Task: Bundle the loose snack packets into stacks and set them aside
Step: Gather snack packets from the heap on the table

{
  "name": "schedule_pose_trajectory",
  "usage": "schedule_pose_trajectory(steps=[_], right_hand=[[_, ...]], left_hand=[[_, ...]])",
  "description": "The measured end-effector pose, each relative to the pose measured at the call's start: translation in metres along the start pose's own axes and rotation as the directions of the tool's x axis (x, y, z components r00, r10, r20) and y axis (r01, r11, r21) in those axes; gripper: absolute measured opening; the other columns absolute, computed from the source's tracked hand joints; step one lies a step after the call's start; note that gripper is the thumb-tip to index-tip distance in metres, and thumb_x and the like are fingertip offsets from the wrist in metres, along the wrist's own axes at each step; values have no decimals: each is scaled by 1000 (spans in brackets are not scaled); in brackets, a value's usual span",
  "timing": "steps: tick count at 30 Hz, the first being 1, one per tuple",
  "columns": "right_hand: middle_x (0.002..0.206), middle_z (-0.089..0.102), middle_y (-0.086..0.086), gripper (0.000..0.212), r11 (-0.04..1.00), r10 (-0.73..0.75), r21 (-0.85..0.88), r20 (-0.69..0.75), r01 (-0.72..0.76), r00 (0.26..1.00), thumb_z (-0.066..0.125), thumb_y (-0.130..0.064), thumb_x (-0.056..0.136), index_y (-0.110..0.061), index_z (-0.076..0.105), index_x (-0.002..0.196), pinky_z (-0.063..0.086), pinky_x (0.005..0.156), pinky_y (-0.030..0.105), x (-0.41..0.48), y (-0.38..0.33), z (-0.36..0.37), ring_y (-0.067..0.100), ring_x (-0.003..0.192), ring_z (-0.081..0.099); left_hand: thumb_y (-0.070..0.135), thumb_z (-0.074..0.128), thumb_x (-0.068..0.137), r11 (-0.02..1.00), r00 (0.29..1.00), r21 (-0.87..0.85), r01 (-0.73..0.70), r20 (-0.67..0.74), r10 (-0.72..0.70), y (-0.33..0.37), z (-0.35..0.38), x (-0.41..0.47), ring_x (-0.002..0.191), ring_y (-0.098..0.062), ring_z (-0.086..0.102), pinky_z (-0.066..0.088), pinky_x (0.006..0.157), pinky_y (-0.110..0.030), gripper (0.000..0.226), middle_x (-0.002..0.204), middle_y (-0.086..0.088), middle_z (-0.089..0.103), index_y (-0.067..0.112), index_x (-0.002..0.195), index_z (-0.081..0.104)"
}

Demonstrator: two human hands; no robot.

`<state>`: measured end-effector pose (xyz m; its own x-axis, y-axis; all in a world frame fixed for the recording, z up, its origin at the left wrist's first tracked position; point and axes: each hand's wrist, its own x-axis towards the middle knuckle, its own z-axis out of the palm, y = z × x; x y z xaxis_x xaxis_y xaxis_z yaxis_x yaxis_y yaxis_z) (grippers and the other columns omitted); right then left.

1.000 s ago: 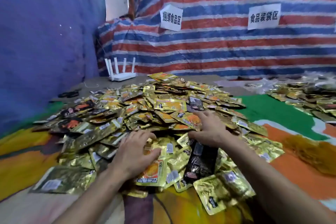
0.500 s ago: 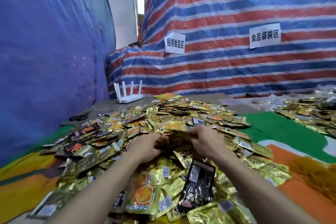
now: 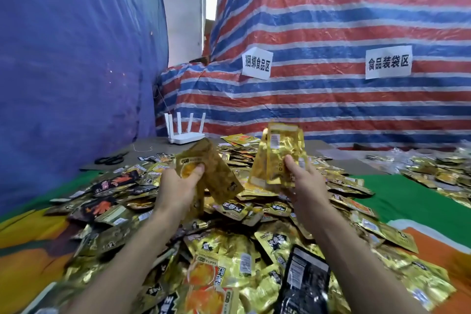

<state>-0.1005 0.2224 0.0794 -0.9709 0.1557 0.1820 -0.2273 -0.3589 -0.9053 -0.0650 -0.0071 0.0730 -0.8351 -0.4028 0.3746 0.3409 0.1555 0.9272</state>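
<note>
The packets (image 3: 279, 153) in my left grip (image 3: 178, 187) and right grip (image 3: 304, 186) are shiny, crinkly gold foil. Beyond them, the striped sheet (image 3: 331, 20) looks like woven plastic, its signs (image 3: 257, 63) matt paper.

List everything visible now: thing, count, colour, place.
Snack packet pile: too many to count, mostly gold, some black, centre.
Second packet pile: one, gold, far right.
Left-held packets: a few, gold, above the pile.
Right-held packets: several, gold, above the pile.
Router: one, white, behind the pile.
Scissors: one pair, black, far left.
Striped tarp: one, red, blue and white, back wall.
Paper signs: two, white, on striped tarp.
Blue tarp: one, left wall.
Table cover: one, green, orange, yellow, under the piles.
Left grip: one hand, pinching its packets.
Right grip: one hand, holding its packets.
</note>
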Motion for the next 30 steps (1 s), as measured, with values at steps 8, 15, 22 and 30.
schedule_pose_trajectory(steps=[8,15,22,30], right_hand=[[112,73,13,62,981,170,91,15,-170,985,65,-15,96,-18,38,152,61,66,59,-2,38,-8,33,78,75],[110,69,5,60,938,220,272,11,-215,975,58,-9,100,-22,35,153,61,69,58,-2,31,-17,33,96,72],[114,74,11,43,978,131,148,125,-149,984,60,-12,98,-19,52,140,60,79,57,-20,32,2,34,95,74],[109,72,6,23,959,-128,-213,259,185,957,49,-15,103,-24,70,106,58,89,40,-53,47,25,25,104,69]], left_hand=[[19,77,83,986,995,-164,41,100,-24,-18,-17,-5,78,-23,75,59,62,-33,25,91,-7,76,13,104,64],[32,79,69,959,917,-189,212,379,-128,-15,2,-14,74,-32,74,59,61,-34,39,81,-12,76,6,97,68],[30,75,72,865,879,-376,332,455,-140,-2,46,-29,78,-26,75,59,71,-38,43,89,-12,77,6,106,66],[19,83,60,846,982,-508,160,172,-82,-23,63,-41,80,-18,75,58,61,-28,78,98,-8,74,26,124,39]])
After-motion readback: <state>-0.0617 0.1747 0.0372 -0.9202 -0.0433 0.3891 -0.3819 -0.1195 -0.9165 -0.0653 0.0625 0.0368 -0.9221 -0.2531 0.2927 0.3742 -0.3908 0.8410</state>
